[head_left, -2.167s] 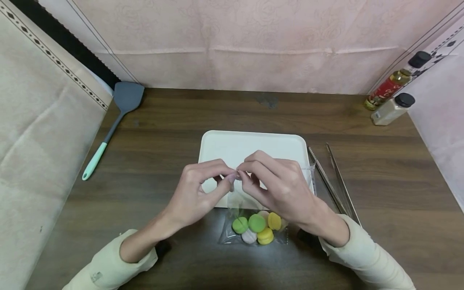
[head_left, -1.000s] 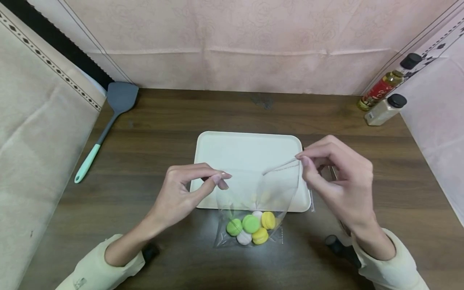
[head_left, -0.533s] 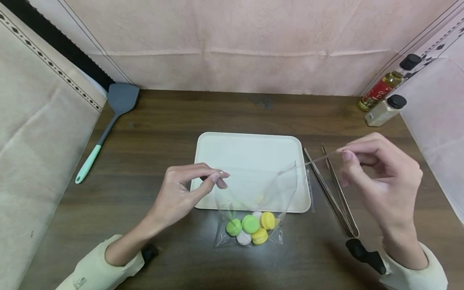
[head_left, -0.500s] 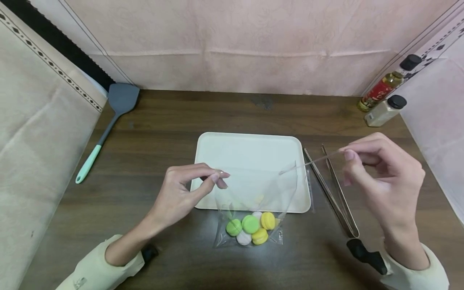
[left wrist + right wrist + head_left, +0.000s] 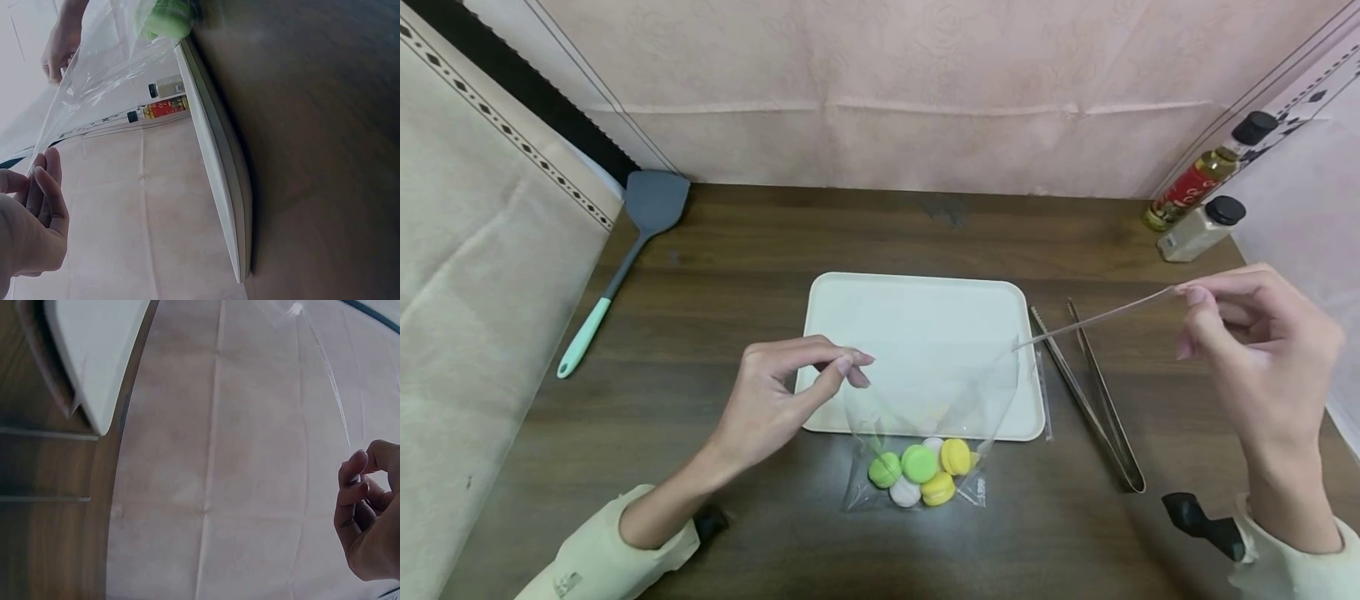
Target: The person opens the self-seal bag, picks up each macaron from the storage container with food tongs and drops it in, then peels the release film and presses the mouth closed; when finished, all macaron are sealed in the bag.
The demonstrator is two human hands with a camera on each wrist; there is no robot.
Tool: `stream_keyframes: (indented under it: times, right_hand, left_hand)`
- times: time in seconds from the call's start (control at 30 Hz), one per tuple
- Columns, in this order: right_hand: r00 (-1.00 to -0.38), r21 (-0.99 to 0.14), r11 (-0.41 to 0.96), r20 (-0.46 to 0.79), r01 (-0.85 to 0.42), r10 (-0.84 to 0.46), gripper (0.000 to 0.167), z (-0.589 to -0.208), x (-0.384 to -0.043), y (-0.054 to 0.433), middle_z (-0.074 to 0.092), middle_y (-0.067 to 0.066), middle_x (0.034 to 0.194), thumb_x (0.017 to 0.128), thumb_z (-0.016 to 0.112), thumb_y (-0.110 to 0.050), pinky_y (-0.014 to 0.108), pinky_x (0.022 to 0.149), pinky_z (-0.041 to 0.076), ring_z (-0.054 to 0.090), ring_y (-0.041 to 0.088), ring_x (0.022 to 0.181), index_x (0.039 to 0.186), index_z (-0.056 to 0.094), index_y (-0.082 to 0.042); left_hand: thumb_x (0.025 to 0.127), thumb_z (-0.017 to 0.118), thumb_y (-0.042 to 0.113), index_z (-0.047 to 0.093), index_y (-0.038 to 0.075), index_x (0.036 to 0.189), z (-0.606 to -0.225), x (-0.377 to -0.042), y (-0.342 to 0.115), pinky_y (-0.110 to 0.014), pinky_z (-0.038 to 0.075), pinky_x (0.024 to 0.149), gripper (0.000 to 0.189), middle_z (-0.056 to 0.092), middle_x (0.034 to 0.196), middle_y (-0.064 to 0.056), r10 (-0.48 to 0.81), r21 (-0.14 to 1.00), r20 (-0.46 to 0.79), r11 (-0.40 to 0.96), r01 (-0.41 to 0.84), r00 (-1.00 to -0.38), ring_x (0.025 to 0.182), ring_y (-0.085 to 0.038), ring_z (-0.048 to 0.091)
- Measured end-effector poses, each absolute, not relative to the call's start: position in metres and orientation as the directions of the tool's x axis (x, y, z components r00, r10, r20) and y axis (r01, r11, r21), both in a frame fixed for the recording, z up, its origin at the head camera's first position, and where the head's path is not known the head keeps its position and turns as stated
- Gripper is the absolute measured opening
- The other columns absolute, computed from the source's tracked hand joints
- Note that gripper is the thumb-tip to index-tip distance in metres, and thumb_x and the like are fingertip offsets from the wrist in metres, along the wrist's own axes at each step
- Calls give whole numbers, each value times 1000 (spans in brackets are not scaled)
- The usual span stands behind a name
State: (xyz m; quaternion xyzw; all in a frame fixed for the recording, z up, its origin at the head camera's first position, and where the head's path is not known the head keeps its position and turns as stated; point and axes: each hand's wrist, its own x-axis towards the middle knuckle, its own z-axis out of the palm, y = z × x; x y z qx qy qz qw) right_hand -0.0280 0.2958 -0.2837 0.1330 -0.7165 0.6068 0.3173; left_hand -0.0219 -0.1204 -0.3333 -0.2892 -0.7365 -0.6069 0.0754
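Note:
A clear plastic bag (image 5: 861, 493) holds several macarons (image 5: 919, 463) in green, yellow and white at its bottom. My left hand (image 5: 778, 400) pinches the bag's upper left corner between thumb and fingertips; the left wrist view shows the bag film (image 5: 94, 78) stretching away from that hand (image 5: 34, 219). Out to the right, my right hand (image 5: 1266, 358) pinches the end of a thin clear strip (image 5: 1097, 317). The strip runs taut to the bag's upper right corner, as the right wrist view also shows, with the hand (image 5: 375, 519) at its near end.
A white tray (image 5: 910, 312) lies behind the bag. Metal tongs (image 5: 1093, 400) lie right of it. A spatula (image 5: 655, 204) with a mint handle is at the left; an oil bottle (image 5: 1191, 190) and a black-capped jar (image 5: 1198, 232) stand at the back right.
From near the left hand at the bag's top, my right hand has moved far to the right, drawing the strip out longer. The left hand stays on the bag's corner; the tongs are uncovered.

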Motion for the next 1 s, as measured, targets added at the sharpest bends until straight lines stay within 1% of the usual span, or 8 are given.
stream_keyframes:
  times: [0.13,0.3,0.5,0.6,0.7,0.8,0.9,1.0]
  right_hand:
    - [-778,-815,168,579,-554,243,11,-289,-33,307,75,8,85,94,60,18,14,47,41,61,7,48,91,69,24]
    - [-793,-840,257,538,-477,285,14,-291,-40,321,77,0,76,97,59,13,16,45,35,58,5,44,94,69,22]
    - [-816,-909,222,415,-353,402,12,-294,-49,335,74,2,65,98,64,8,16,47,42,56,8,41,94,75,6]
    - [-814,-928,197,371,-315,446,12,-298,-53,342,69,2,57,97,65,7,15,48,44,55,9,40,94,76,4]
    - [-818,-941,212,334,-264,468,14,-301,-55,350,73,0,61,98,66,6,14,50,46,56,7,41,94,77,0]
    - [-885,-928,320,302,-189,354,18,-302,-54,358,73,-4,64,100,65,8,14,51,45,58,5,45,95,78,-3]
    - [-973,-846,513,214,-143,82,21,-300,-53,360,74,-9,68,102,65,9,14,55,49,62,4,54,101,79,-7]
    - [-987,-772,620,56,-139,-152,15,-303,-57,349,75,-6,72,106,68,2,19,57,53,66,8,60,108,79,-9]
  left_hand:
    - [101,67,-10,85,5,107,-333,-22,-121,-24,58,88,24,83,92,-2,332,847,467,99,523,-819,86,-15,77]
    - [101,67,-9,85,5,108,-333,-22,-120,-24,59,89,23,83,92,-2,330,850,464,96,518,-822,87,-15,77]
    - [101,68,-9,85,5,108,-334,-22,-120,-25,59,90,23,83,92,0,330,856,456,94,509,-827,88,-15,77]
    - [100,68,-9,85,5,107,-334,-22,-120,-25,59,89,23,83,91,0,327,854,459,93,512,-826,87,-15,77]
    - [101,68,-9,85,5,107,-335,-22,-120,-24,59,88,23,83,90,0,326,852,462,95,515,-825,85,-15,77]
    - [101,67,-9,85,5,107,-335,-23,-120,-24,58,87,24,82,89,-1,327,844,470,103,526,-820,84,-14,76]
    - [101,67,-8,85,6,107,-335,-23,-120,-24,58,86,24,82,90,-1,330,843,468,111,526,-820,83,-14,76]
    - [101,68,-8,85,7,107,-334,-23,-121,-24,58,87,23,82,90,0,327,847,462,113,520,-824,84,-14,76]
